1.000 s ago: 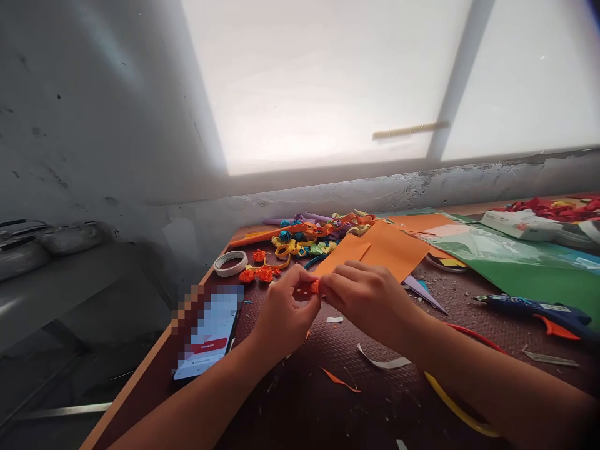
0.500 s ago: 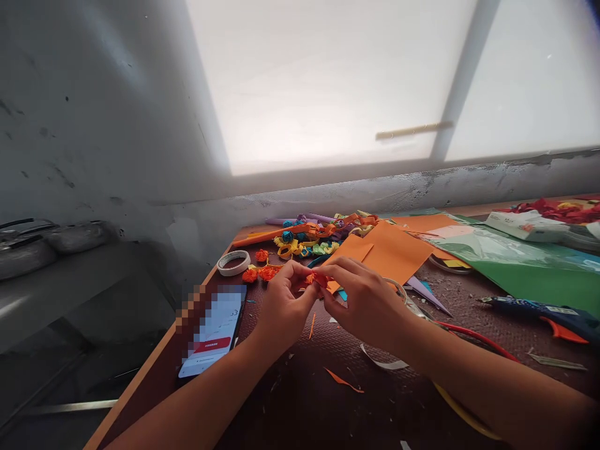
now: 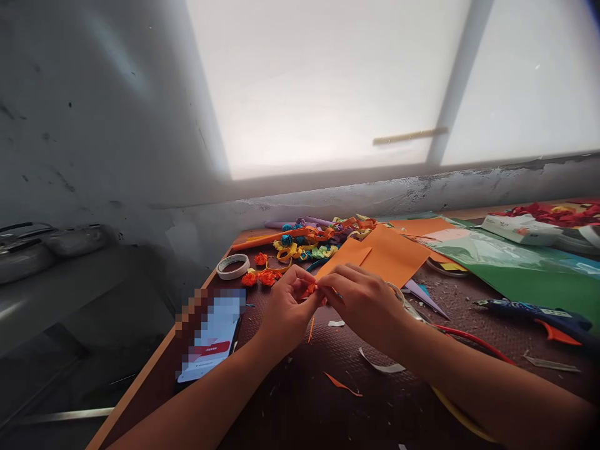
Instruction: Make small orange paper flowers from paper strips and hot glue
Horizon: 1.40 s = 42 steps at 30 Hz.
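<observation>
Above the middle of the table, my left hand (image 3: 291, 306) pinches a small orange paper flower (image 3: 310, 289) between thumb and fingers. My right hand (image 3: 356, 297) meets it from the other side, its fingertips closed on the flower's edge. Fingers hide much of the flower. Several finished-looking orange paper flowers (image 3: 267, 277) lie just left of my left hand. Behind my hands are orange paper sheets (image 3: 391, 253), partly covered by my right hand.
A tape roll (image 3: 233, 267) and a phone (image 3: 210, 337) lie on the left. Colourful paper curls (image 3: 300, 247) are heaped at the back. To the right are a glue gun (image 3: 529, 312), green sheets (image 3: 510, 269) and a tissue pack (image 3: 521, 229). Paper scraps (image 3: 344, 384) dot the dark table (image 3: 300, 412).
My right hand's fingers have drawn closer together at the flower, and the flower is now more covered. The view has shifted slightly.
</observation>
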Each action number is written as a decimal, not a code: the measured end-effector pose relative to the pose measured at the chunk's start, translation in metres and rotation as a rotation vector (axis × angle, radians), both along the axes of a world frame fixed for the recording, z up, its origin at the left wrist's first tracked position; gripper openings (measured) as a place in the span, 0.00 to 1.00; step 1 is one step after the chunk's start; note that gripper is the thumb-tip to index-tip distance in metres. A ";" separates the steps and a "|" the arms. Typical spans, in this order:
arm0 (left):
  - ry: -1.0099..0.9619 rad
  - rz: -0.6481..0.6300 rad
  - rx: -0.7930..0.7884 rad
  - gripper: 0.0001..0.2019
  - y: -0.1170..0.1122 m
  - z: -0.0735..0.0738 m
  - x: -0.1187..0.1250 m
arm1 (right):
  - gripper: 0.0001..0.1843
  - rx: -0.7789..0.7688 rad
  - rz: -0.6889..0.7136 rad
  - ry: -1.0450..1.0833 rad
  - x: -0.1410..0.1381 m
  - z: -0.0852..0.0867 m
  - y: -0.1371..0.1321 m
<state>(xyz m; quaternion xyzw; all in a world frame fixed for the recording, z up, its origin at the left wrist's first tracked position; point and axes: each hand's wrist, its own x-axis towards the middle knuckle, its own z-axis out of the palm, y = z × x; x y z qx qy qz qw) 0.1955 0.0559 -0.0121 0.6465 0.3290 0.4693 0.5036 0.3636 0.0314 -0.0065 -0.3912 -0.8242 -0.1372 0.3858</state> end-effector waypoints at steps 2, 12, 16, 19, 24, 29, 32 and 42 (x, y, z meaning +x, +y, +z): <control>0.011 0.018 0.032 0.12 -0.001 0.001 0.000 | 0.08 0.080 0.011 -0.034 0.001 0.003 -0.002; 0.031 0.157 0.398 0.08 -0.007 0.004 -0.009 | 0.15 0.104 0.303 0.277 0.006 0.018 -0.001; -0.007 0.119 0.463 0.06 -0.012 0.006 -0.011 | 0.11 0.054 0.421 0.364 0.008 0.017 -0.001; -0.015 0.107 0.490 0.06 -0.014 0.007 -0.011 | 0.10 0.066 0.454 0.385 0.007 0.018 -0.003; 0.087 0.172 0.521 0.09 -0.014 0.010 -0.011 | 0.09 0.019 0.388 0.423 0.007 0.018 -0.005; 0.231 0.216 0.474 0.09 -0.012 0.012 -0.008 | 0.06 -0.059 0.295 0.373 0.013 0.014 0.000; 0.248 0.226 0.458 0.08 -0.008 0.009 -0.006 | 0.07 -0.024 0.291 0.170 0.015 0.014 0.001; 0.395 0.117 0.372 0.09 -0.007 0.006 -0.005 | 0.06 0.089 0.082 -0.363 0.019 0.022 -0.006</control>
